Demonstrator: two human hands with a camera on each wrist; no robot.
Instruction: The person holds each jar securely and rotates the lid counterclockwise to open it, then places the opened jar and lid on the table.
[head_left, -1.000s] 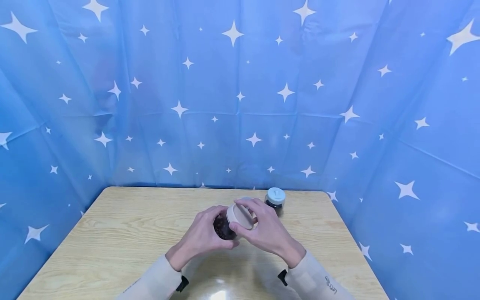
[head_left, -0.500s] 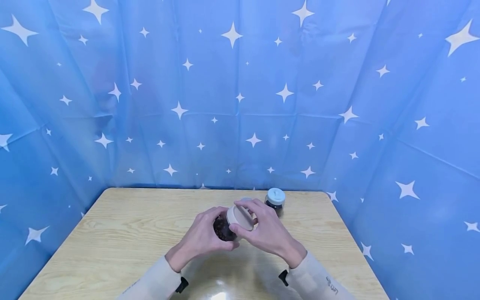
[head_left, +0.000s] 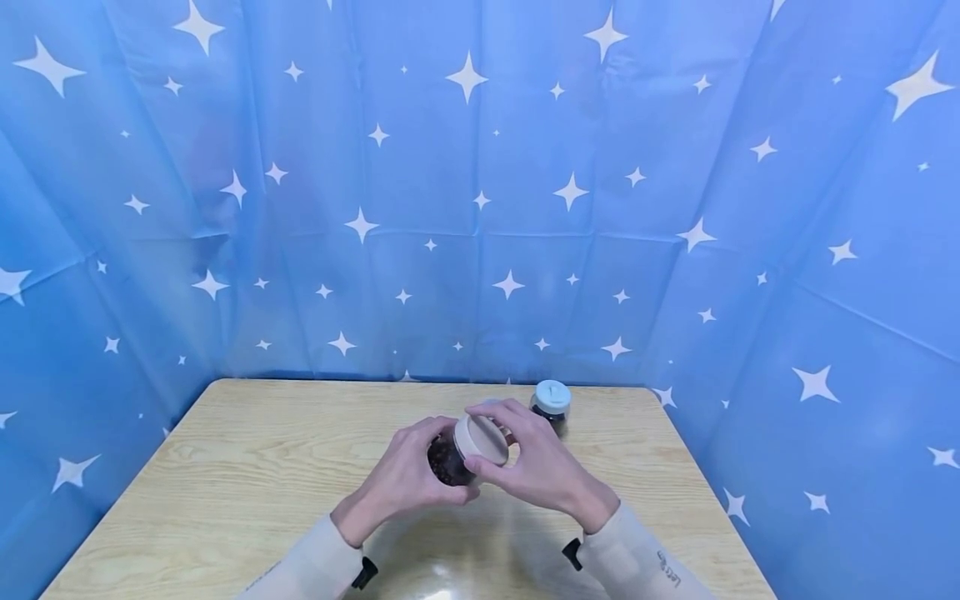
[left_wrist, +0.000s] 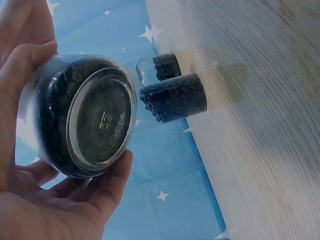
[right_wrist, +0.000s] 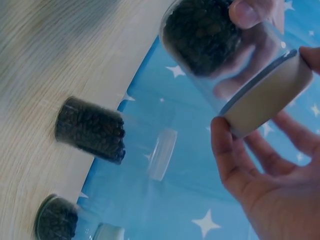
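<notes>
A clear jar (head_left: 447, 460) partly filled with dark beans is held tilted above the table, its base facing left. My left hand (head_left: 405, 468) curls round the jar's body; in the left wrist view its embossed bottom (left_wrist: 102, 120) shows. On the jar's mouth sits a beige lid (head_left: 483, 440), which my right hand (head_left: 540, 462) grips by the rim with thumb and fingertips. The right wrist view shows the lid (right_wrist: 270, 95) on the jar, with bare room above the beans. Whether the lid is screwed tight I cannot tell.
Behind my right hand, a jar with a light blue lid (head_left: 552, 397) stands near the far edge of the wooden table (head_left: 285, 442). Another bean jar (right_wrist: 90, 130) with a translucent lid is mostly hidden in the head view. A blue star-patterned curtain (head_left: 420, 167) surrounds the table.
My right wrist has shifted slightly to the right, and its thumb sits a little lower on the lid. The head view has tilted up slightly. The left hand's grip looks the same.
</notes>
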